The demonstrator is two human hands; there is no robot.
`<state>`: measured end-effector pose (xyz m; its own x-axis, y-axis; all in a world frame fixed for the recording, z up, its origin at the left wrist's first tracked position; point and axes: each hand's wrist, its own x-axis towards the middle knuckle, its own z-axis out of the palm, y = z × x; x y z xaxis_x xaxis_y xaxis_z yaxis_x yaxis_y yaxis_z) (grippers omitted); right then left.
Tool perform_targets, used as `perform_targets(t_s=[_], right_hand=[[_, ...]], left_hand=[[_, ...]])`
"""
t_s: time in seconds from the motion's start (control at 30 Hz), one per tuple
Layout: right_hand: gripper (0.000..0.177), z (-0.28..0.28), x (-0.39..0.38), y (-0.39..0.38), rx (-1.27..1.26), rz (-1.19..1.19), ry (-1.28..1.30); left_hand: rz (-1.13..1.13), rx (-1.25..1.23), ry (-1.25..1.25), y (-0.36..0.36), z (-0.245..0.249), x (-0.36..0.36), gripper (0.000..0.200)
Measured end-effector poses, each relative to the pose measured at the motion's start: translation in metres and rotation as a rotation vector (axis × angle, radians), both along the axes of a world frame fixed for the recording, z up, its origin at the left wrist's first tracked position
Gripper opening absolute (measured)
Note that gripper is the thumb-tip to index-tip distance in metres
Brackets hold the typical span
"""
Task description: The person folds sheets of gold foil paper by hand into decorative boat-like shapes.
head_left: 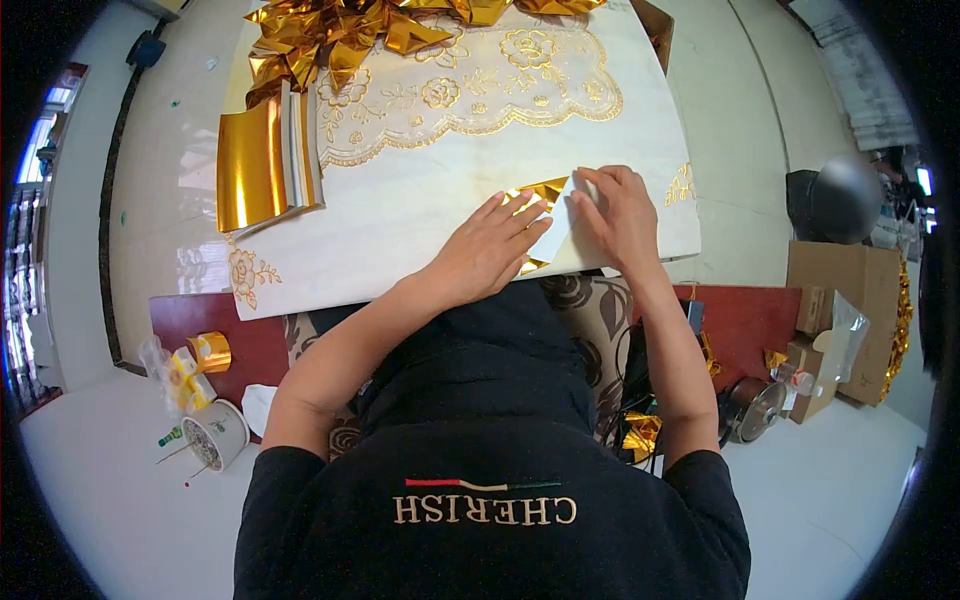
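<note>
A sheet of shiny gold foil paper with a white back lies folded near the front edge of the cloth-covered table. My left hand rests on it with the fingers stretched out and somewhat apart. My right hand pinches the paper's upper right edge between thumb and fingers. Gold shows above and below the white strip, and part of the sheet is hidden under my left fingers.
Gold foil folded pieces are heaped at the far left of the table. A stack of gold paper sheets stands nearby on the white embroidered tablecloth. Cardboard boxes and a lidded pot are at the right.
</note>
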<state>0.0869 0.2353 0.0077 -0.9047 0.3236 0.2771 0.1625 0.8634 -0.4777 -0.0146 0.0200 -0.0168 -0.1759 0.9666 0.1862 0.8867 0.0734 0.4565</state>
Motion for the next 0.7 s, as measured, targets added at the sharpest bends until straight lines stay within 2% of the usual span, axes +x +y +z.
perform_targets(t_s=[0.2, 0.33, 0.4, 0.53, 0.7], right_hand=[[0.019, 0.008, -0.017, 0.003, -0.025, 0.052, -0.091], [0.019, 0.013, -0.012, 0.003, -0.058, -0.011, -0.2], [0.02, 0.017, -0.006, 0.0, -0.165, -0.064, -0.27], [0.022, 0.016, 0.015, -0.009, -0.364, -0.127, -0.34], [0.019, -0.001, 0.033, -0.024, -0.5, -0.176, -0.281]], left_hand=[[0.017, -0.051, 0.065, 0.001, 0.004, 0.001, 0.06], [-0.023, -0.077, 0.179, 0.005, 0.013, -0.006, 0.054], [-0.063, -0.075, 0.222, 0.006, 0.016, -0.014, 0.049], [-0.07, -0.046, 0.118, 0.012, 0.012, -0.023, 0.043], [-0.039, 0.006, 0.015, 0.013, 0.002, -0.021, 0.041]])
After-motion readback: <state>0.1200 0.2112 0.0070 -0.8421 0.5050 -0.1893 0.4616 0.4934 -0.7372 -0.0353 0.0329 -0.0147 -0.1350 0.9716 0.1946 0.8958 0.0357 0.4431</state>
